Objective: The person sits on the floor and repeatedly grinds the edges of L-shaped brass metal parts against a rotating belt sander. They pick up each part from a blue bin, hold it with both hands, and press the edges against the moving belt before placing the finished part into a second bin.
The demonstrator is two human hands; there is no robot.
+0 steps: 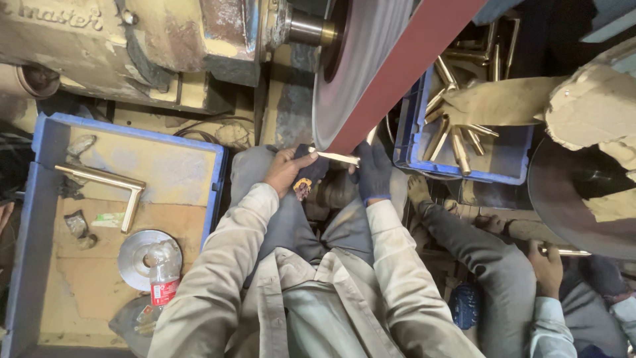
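Brass catches our eye first: a slim brass bar (336, 158) lies almost level across the view, its long axis running left to right between our 2 hands, just below the lower edge of the red abrasive belt (404, 69) that slants up to the right over a grey wheel (351, 66). We grip the bar from both ends. Our left hand (286, 171) is bare and closed around the left end together with a dark rag (308, 178), fingers (289, 156) curled over the top. Our right hand (373, 171) wears a dark blue glove and is clenched on the right end. Both hands sit about equally near the belt, the bar's middle section exposed between them and touching, or just short of, the belt's edge; we cannot tell which.

From the fingers the belt lies up and away from us, so the bar's long side faces it squarely.

To our left a blue tray (36, 199) holds an L-shaped brass handle (112, 182), a metal disc (136, 255) and a plastic bottle (162, 275). To our right a blue crate (503, 162) holds more brass handles (457, 136). Another person's hand (546, 265) works lower right, holding a similar piece.
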